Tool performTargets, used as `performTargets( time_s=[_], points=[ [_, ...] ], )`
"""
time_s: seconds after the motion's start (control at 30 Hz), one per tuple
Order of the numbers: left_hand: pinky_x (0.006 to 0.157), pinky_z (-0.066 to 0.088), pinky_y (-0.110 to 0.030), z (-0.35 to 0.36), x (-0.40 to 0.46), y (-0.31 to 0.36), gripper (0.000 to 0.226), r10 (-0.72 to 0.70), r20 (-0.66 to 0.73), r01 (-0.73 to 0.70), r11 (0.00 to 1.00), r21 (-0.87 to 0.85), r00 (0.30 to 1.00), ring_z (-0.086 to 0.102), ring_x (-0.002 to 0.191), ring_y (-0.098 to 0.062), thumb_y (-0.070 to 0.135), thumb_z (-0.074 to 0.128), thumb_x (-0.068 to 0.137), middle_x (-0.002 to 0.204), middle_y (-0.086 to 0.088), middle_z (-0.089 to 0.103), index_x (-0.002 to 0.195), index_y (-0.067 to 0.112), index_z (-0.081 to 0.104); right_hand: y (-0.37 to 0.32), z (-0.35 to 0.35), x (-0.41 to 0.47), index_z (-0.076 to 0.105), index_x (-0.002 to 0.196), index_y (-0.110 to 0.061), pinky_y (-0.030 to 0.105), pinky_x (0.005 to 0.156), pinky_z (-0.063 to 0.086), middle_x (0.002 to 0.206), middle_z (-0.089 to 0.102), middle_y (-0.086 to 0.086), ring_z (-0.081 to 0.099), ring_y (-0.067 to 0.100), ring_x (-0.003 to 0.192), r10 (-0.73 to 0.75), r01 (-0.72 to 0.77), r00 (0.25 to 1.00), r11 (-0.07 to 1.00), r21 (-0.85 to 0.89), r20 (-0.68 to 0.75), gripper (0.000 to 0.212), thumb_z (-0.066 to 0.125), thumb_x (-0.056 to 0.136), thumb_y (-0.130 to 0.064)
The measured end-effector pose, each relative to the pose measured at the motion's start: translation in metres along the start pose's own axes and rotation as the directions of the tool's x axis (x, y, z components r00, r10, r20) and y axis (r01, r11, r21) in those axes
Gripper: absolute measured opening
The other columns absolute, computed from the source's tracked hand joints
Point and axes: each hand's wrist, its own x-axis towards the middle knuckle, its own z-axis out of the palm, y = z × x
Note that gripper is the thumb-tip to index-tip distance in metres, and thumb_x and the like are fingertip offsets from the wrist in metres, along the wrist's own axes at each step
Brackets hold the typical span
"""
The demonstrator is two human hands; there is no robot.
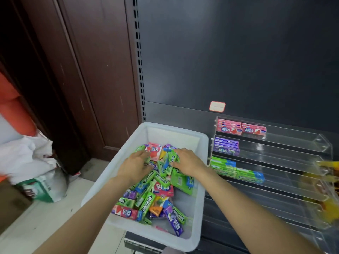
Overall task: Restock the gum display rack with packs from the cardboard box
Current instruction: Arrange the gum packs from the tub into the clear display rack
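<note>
A white plastic bin stands before me, holding a loose heap of gum packs in green, pink, purple and orange. Both hands are down in the heap at its far end. My left hand lies palm down with fingers curled over green packs. My right hand has its fingers closed on a green gum pack. Right of the bin stands the clear tiered display rack, with pink packs on the top tier, purple packs below and green packs on the third.
A dark shelf back panel rises behind the rack, with a small red-edged label. Brown wooden panelling stands to the left. White and green bags lie on the floor at left. Blurred yellow items sit at the right edge.
</note>
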Motion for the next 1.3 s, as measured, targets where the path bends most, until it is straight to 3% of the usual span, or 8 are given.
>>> performTargets(
  time_s=[0.27,0.37,0.5,0.7,0.83,1.0,1.2,1.3],
  points=[
    [0.111,0.028,-0.034,0.008,0.01,-0.005,0.055,0.032,0.002,-0.032,0.997,0.066,0.999,0.032,0.136,-0.021,0.043,0.048,0.093,0.149,0.001,0.036,0.142,0.023,0.036,-0.008,0.01,0.017,0.053,0.128,-0.012,0.041,0.097,0.043,0.125,0.052,0.01,0.047,0.025,0.118,-0.015,0.012,0.997,0.999,-0.035,-0.076,0.05,0.071,0.082,-0.02],
    [0.108,0.031,-0.033,0.009,0.014,-0.002,0.049,0.047,-0.014,-0.047,0.999,0.003,0.999,0.037,0.132,-0.021,0.038,0.05,0.093,0.143,-0.001,0.043,0.138,0.022,0.042,-0.007,0.003,0.017,0.056,0.124,-0.013,0.033,0.098,0.042,0.126,0.053,0.009,0.049,0.022,0.119,0.014,0.007,0.988,0.991,0.132,-0.156,0.043,0.068,0.083,-0.009],
    [0.104,0.032,-0.028,0.012,0.021,0.012,0.047,0.094,-0.004,-0.093,0.982,-0.164,0.996,0.04,0.129,-0.022,0.032,0.052,0.094,0.14,-0.005,0.045,0.138,0.016,0.043,0.001,-0.021,0.005,0.064,0.11,-0.009,0.012,0.077,0.034,0.106,0.06,0.003,0.053,0.011,0.098,0.039,0.059,0.954,0.948,0.312,-0.298,0.027,0.065,0.084,-0.003],
    [0.096,0.039,-0.03,0.01,0.045,0.035,0.065,0.113,0.164,-0.087,0.984,-0.156,0.98,0.05,0.116,-0.025,0.03,0.064,0.087,0.128,-0.011,0.053,0.142,0.013,0.035,0.02,-0.048,-0.012,0.065,0.101,-0.008,0.021,0.071,0.042,0.094,0.06,0.0,0.058,0.009,0.077,0.132,0.056,0.913,0.896,0.44,-0.386,0.021,0.071,0.081,-0.007],
    [0.089,0.049,-0.037,0.017,0.053,0.035,0.047,0.037,0.217,-0.002,0.987,-0.162,0.975,0.06,0.099,-0.027,0.032,0.068,0.083,0.109,-0.011,0.064,0.122,0.009,0.055,0.03,-0.053,-0.017,0.066,0.092,-0.01,0.015,0.067,0.043,0.087,0.065,-0.001,0.059,0.006,0.076,0.163,0.082,0.907,0.836,0.542,-0.389,0.011,0.07,0.082,-0.008],
    [0.081,0.054,-0.037,0.015,0.047,0.04,0.023,-0.043,0.013,0.045,0.992,-0.121,0.999,0.066,0.089,-0.026,0.022,0.061,0.088,0.101,-0.011,0.07,0.106,0.01,0.067,0.035,-0.05,-0.023,0.051,0.083,-0.025,0.037,0.074,0.052,0.081,0.067,0.007,0.064,0.02,0.075,0.188,0.127,0.902,0.745,0.655,-0.39,0.018,0.06,0.089,-0.011],
    [0.056,0.052,-0.031,-0.008,0.025,0.057,0.016,-0.16,-0.265,0.039,0.912,-0.409,0.951,0.054,0.047,-0.017,0.016,0.054,0.089,0.073,-0.006,0.069,0.1,0.013,0.066,0.038,-0.065,-0.05,0.057,0.102,-0.012,0.028,0.061,0.057,0.09,0.065,0.016,0.063,0.018,0.077,0.237,0.129,0.917,0.586,0.8,-0.321,0.011,0.051,0.095,-0.007],
    [0.059,0.049,-0.026,-0.021,0.009,0.085,0.013,-0.097,-0.359,-0.101,0.863,-0.495,0.928,0.059,0.056,-0.013,0.014,0.056,0.09,0.074,-0.003,0.066,0.099,0.013,0.065,0.048,-0.076,-0.07,0.057,0.111,-0.016,0.026,0.059,0.057,0.09,0.06,0.009,0.059,0.015,0.078,0.28,0.062,0.928,0.536,0.842,-0.247,0.025,0.048,0.094,-0.001]
  ],
)
